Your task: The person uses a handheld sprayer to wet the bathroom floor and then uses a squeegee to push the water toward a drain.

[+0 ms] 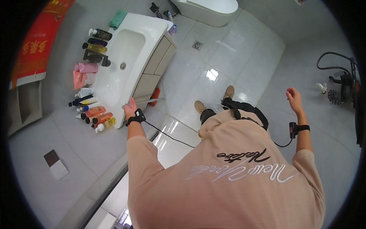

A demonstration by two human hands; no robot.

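Observation:
My left hand (131, 108) is closed around the pole of a floor squeegee (150, 100), beside the front corner of the white washbasin (130, 83). The pole's pale green end pokes out past my fingers. Its other end meets a thin crossbar low over the tiled floor (186, 86). Against the basin cabinet (145, 86), a red-orange plastic item (155, 96) is partly hidden behind the pole. Out to the right, my right hand (294, 98) hangs in the air near the wall, fingers loosely curled with nothing visible in them.
Pump bottles (105, 124) and tubes line the basin's wall side, near a dark faucet (98, 57). A green cloth (118, 20) lies at its far corner. Beyond are a toilet (211, 11) and a floor drain (197, 45). Shower fittings (341, 80) are on the right wall.

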